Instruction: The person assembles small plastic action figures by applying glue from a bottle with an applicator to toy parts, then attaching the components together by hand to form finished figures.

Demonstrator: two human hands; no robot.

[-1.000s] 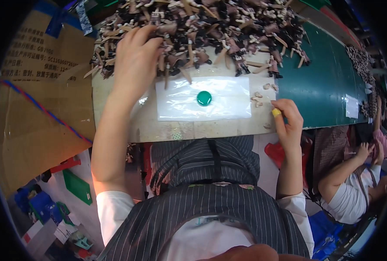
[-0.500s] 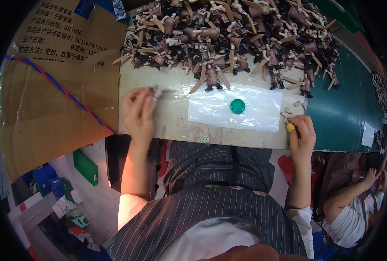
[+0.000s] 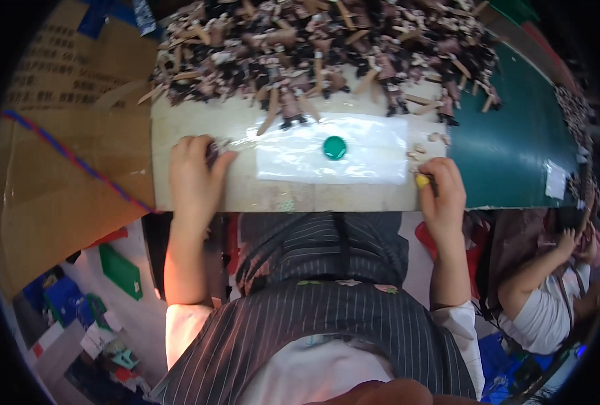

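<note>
Left hand (image 3: 193,177) cups small pieces (image 3: 213,150); right hand (image 3: 441,190) pinches yellow tool (image 3: 422,180).

A small assembly workshop, seen from my own seat: my workbench (image 3: 198,125) is heaped along its far edge with a pile of small brown and black parts (image 3: 327,47), a green cutting mat (image 3: 516,148) covers its right end, and a flattened cardboard box (image 3: 64,175) walls off my left. Another person (image 3: 549,297) sits close at my right (sleeve and forearm only), with coloured bins (image 3: 70,304) crowding the floor.
</note>
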